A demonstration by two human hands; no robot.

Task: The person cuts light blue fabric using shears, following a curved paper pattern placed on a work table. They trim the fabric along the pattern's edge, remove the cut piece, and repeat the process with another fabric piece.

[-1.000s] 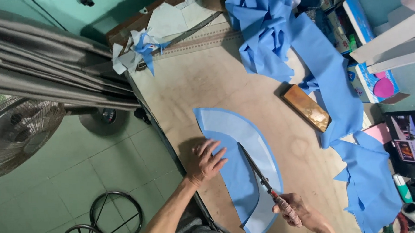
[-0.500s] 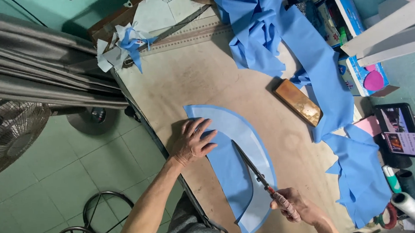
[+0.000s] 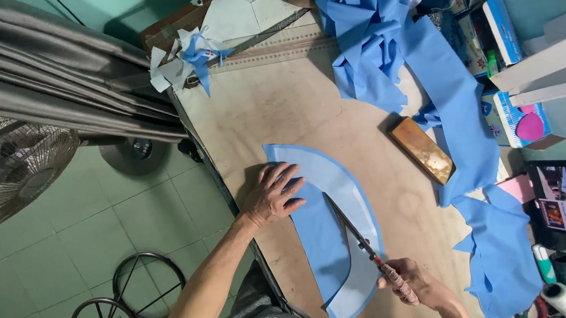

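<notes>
The left hand (image 3: 273,196) now lies further up the curved blue cloth piece (image 3: 321,230), fingers spread flat, pinning it to the tabletop (image 3: 281,108). The right hand (image 3: 414,283), closed around the scissors (image 3: 356,235), has driven the blades deeper along the paler pattern's curve, so the cut is advancing.

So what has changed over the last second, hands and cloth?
Little changed: the left hand spread its fingers wider on the curved blue fabric piece. The right hand still grips the long scissors on it. The brown wooden block stayed put.
</notes>
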